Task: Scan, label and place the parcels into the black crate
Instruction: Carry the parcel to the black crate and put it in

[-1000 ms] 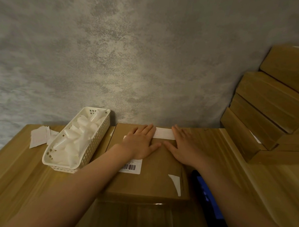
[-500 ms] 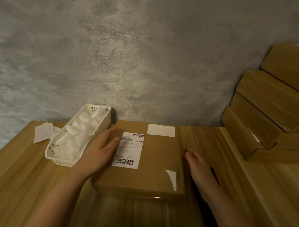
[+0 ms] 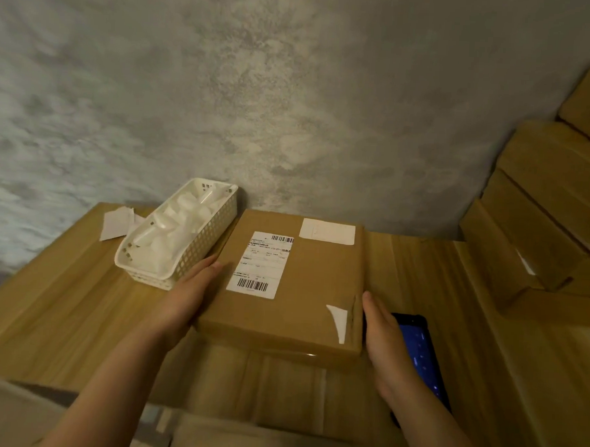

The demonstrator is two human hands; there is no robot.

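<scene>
A flat brown cardboard parcel (image 3: pixel 304 291) lies on the wooden table (image 3: pixel 63 301), against the wall. It carries a barcode shipping label (image 3: pixel 261 264) and a blank white label (image 3: pixel 327 230) near its far edge. My left hand (image 3: pixel 185 299) presses flat against the parcel's left side. My right hand (image 3: pixel 383 342) presses against its right side, near the front corner. Both hands clasp the parcel between them. The black crate is not in view.
A white plastic basket (image 3: pixel 198 249) of white label scraps stands left of the parcel, with loose white papers (image 3: pixel 118 222) beyond it. A dark scanner with a blue screen (image 3: pixel 419 353) lies under my right hand. Several stacked cardboard parcels (image 3: pixel 537 227) fill the right.
My hands left the parcel's top, where they pressed the white label, and moved to its left and right sides. The parcel now looks slightly turned.
</scene>
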